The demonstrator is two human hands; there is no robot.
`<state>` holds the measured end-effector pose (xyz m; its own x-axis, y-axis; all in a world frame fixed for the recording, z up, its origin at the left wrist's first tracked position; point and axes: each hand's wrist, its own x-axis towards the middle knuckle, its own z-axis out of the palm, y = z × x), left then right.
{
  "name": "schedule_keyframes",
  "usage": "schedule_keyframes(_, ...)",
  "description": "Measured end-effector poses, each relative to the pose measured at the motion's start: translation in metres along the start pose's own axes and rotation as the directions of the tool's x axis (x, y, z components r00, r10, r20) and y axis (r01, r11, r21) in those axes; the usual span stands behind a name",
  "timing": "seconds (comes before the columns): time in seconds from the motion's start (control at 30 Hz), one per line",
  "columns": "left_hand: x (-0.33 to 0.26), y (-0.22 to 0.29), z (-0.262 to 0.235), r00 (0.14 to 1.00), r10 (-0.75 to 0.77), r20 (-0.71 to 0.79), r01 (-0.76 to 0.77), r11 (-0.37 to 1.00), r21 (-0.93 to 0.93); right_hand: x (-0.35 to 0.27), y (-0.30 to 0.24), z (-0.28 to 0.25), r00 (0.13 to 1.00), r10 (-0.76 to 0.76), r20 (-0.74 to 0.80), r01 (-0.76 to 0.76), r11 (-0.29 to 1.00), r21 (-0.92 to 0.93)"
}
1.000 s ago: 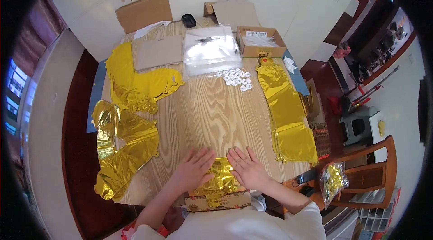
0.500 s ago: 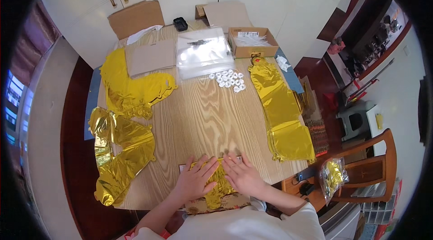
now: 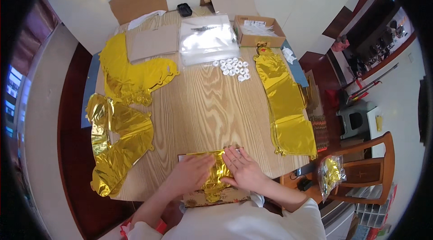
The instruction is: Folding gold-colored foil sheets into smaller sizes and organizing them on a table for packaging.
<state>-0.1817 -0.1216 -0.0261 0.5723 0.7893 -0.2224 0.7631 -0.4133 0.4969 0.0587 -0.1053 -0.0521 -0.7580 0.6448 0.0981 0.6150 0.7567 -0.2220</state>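
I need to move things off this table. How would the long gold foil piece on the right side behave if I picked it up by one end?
The long gold foil piece looks thin and crinkled, so it would probably sag and fold, not stay stiff. Lying flat and deflated, it is likely very light. Its shiny surface may be slippery, and its lower end already overhangs the table edge, so a small push could slide it off.

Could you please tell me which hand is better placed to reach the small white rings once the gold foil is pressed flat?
Probably the right hand: the small white rings lie right of centre, on its side; the left hand would cross over.
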Motion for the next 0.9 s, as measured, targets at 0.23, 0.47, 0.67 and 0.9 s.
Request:
schedule_keyframes(0.23, 0.038, -0.029, 0.015, 0.899, 0.393, -0.193, -0.327, 0.896, 0.3, -0.002, -0.001, 0.007, 1.0, -0.017, -0.025, 0.016, 0.999, -0.049)
schedule_keyframes(0.47, 0.033, -0.03, 0.02, 0.913, 0.373, -0.163, -0.308, 0.895, 0.322, -0.007, -0.008, 0.002, 0.998, 0.015, -0.066, -0.023, 0.993, -0.114)
schedule_keyframes(0.67, 0.033, -0.033, 0.023, 0.923, 0.365, -0.12, -0.309, 0.892, 0.329, -0.01, -0.041, 0.005, 0.998, -0.04, -0.056, 0.045, 0.995, 0.09)
schedule_keyframes(0.9, 0.032, -0.037, 0.026, 0.918, 0.375, -0.13, -0.331, 0.904, 0.269, -0.008, -0.056, 0.012, 0.994, 0.045, -0.101, -0.038, 0.997, 0.074)
